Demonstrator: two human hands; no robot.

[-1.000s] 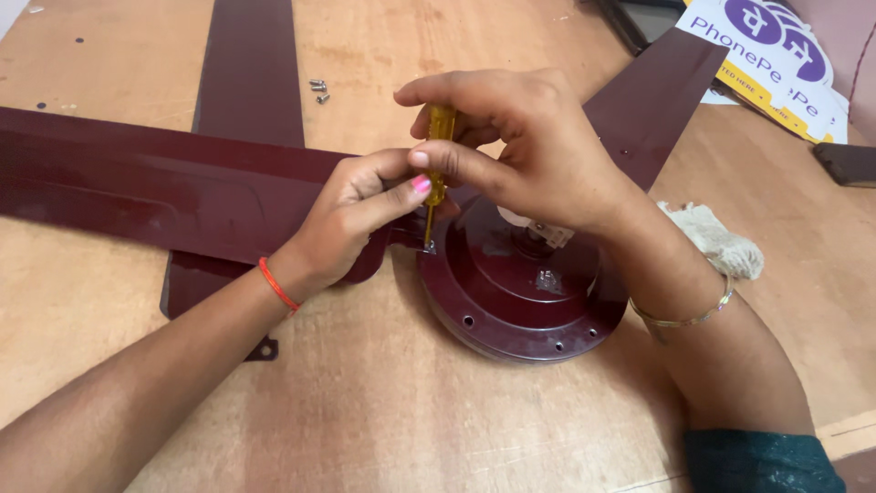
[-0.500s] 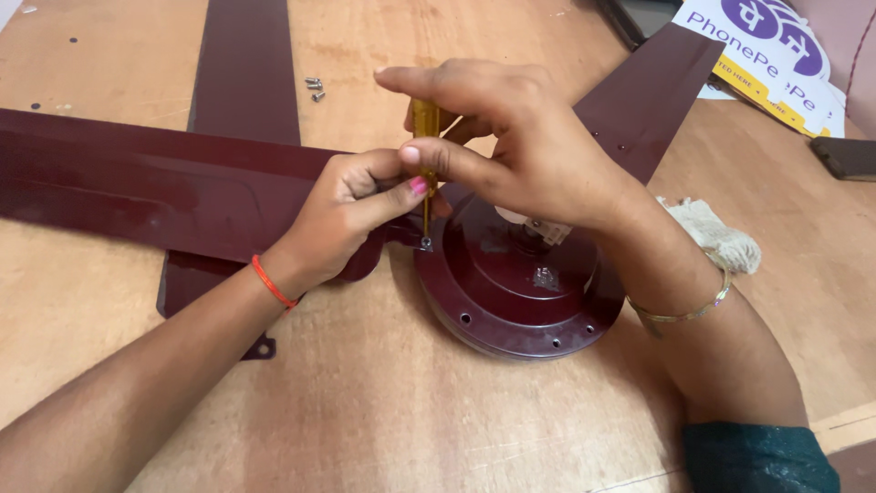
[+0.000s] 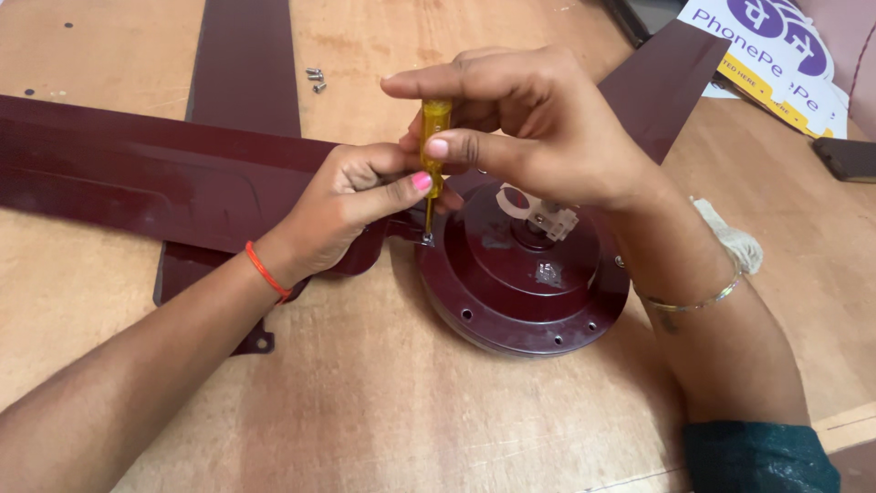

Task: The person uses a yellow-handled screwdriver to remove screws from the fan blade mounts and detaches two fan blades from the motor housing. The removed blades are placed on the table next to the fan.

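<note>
Maroon metal fills your view: the round fan motor housing (image 3: pixel 525 274) sits on the plywood tabletop (image 3: pixel 383 402), with a fan blade (image 3: pixel 137 173) reaching off to the left. Your right hand (image 3: pixel 538 128) pinches the yellow-handled screwdriver (image 3: pixel 432 146) upright, tip at the housing's rim. Your left hand (image 3: pixel 351 205) grips the shaft low down. A white, purple and yellow printed sign (image 3: pixel 776 50) lies at the far right corner, and loose screws (image 3: pixel 315 79) rest above the blade.

A flat printed sign (image 3: pixel 776 55) lies at the far right corner of the worktop (image 3: pixel 392 402), tilted and partly cut off by the frame; it is white with a purple round emblem, purple lettering and a yellow band along its lower edge; no other package, label or screen shows.
</note>
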